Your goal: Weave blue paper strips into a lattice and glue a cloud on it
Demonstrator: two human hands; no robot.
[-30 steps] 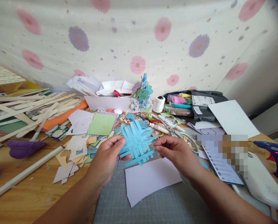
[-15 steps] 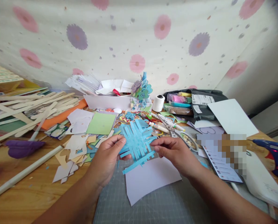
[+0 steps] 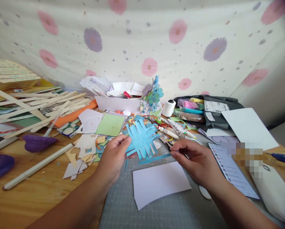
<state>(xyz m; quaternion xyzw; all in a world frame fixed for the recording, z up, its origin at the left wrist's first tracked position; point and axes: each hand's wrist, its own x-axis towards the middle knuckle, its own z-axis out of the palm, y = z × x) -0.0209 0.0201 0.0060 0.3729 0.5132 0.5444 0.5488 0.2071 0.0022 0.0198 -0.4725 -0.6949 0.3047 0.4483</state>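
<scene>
My left hand [image 3: 116, 156] has thumb and fingers clamped on the left edge of the blue woven paper [image 3: 143, 140]; my right hand [image 3: 197, 159] pinches the end of a narrow blue strip [image 3: 155, 158]. The weave is light blue, its bands crossing in the middle, loose ends fringing out unevenly. I hold it above the far part of the grey mat [image 3: 120, 197], just beyond a pale lilac sheet [image 3: 160, 183] lying there.
</scene>
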